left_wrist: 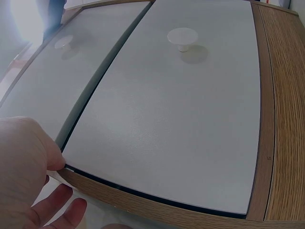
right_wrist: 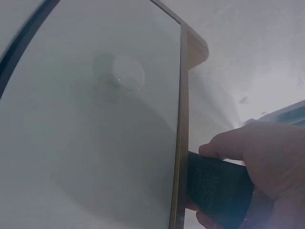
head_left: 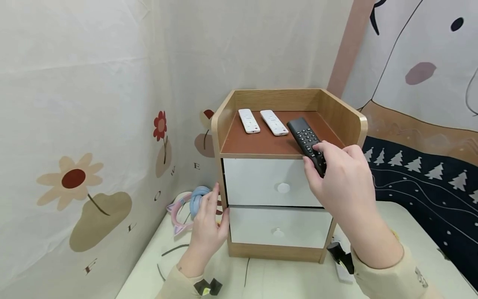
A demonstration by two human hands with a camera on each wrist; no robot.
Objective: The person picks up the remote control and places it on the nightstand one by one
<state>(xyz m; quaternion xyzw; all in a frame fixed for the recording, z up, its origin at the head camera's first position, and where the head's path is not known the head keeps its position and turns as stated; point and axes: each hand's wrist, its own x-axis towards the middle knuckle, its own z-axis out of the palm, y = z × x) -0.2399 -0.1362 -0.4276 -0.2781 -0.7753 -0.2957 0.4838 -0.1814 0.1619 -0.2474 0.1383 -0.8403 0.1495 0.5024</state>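
A small wooden cabinet [head_left: 276,252] has two white drawers [head_left: 257,182], both closed, each with a round white knob [head_left: 283,188]. My right hand [head_left: 345,178] grips a black remote control [head_left: 304,135] between thumb and fingers, over the front right of the brown top shelf [head_left: 257,145]. The remote's buttons face up and its far end points toward the back left. In the right wrist view, the remote's lower end [right_wrist: 219,188] shows beside the cabinet edge. My left hand [head_left: 207,228] rests against the cabinet's left side, thumb by the front edge, fingers extended.
Two white remotes [head_left: 249,121] lie side by side on the shelf, inside its raised wooden rim [head_left: 276,99]. Pink and blue headphones [head_left: 183,211] lie left of the cabinet. A white power strip [head_left: 342,270] sits at the right, partly hidden by my right wrist. Printed curtains hang behind.
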